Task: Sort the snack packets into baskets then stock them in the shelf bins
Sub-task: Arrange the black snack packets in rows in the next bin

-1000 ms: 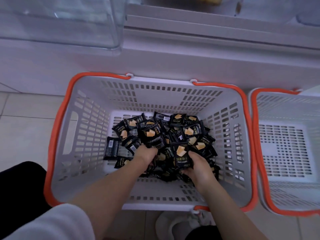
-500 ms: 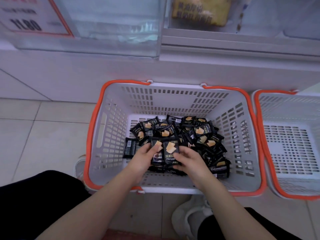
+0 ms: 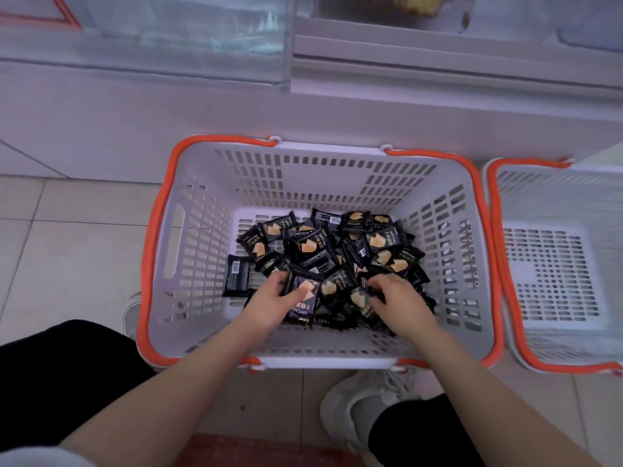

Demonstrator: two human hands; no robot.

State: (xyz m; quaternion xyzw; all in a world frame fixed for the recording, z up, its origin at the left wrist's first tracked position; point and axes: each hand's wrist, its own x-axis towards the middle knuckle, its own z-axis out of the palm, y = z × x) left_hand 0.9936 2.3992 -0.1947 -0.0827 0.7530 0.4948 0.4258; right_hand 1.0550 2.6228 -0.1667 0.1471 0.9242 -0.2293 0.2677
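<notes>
Running across the top of the view is a white shelf unit with a clear plastic bin on its left part and a second see-through front to the right, where something yellow shows blurred at the upper edge. Pale floor tiles with thin grout lines spread beneath it. On the tiles, close against the shelf base, sits a white slotted basket with an orange rim and handles, and just beside it on the right stands a second basket of the same kind. A loose heap of black snack packets printed with yellow wedges covers the floor of the first basket, toward its near and right side. Both forearms reach in over the near rim. The left hand has its fingers and thumb curled round one packet at the near edge of the heap. The right hand lies palm down on the packets with fingers bent into them; whether it has hold of one cannot be told. A pale sneaker and black trouser legs show at the bottom.
</notes>
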